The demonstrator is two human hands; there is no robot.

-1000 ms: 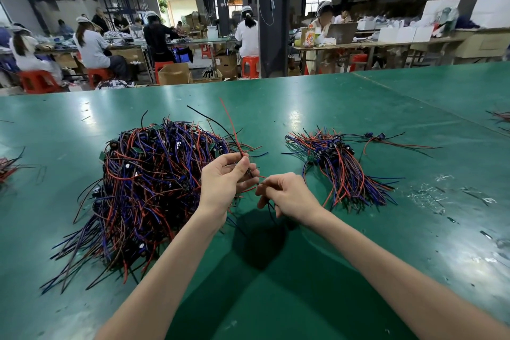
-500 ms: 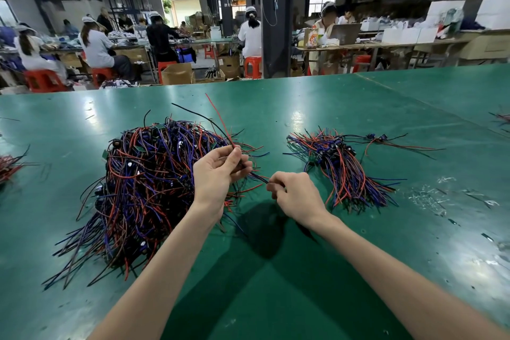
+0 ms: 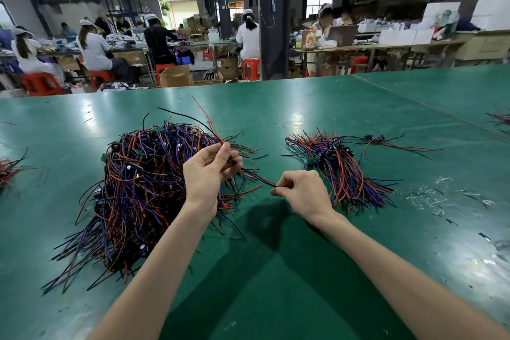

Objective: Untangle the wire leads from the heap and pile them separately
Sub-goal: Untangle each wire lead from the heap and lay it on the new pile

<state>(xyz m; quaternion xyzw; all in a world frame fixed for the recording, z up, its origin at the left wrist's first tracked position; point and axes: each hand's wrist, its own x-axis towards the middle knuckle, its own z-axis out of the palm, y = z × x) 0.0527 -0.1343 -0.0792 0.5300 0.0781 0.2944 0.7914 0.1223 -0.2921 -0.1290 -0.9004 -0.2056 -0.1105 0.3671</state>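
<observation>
Left hand pinched red and black leads above the heap; right hand pinched their dark ends; a tug risked snagging neighbouring wires

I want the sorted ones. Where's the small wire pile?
Head view: the small wire pile lies on the green table, just right of the right hand.

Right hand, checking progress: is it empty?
No, the right hand pinches a thin dark wire lead running to the left hand.
</observation>
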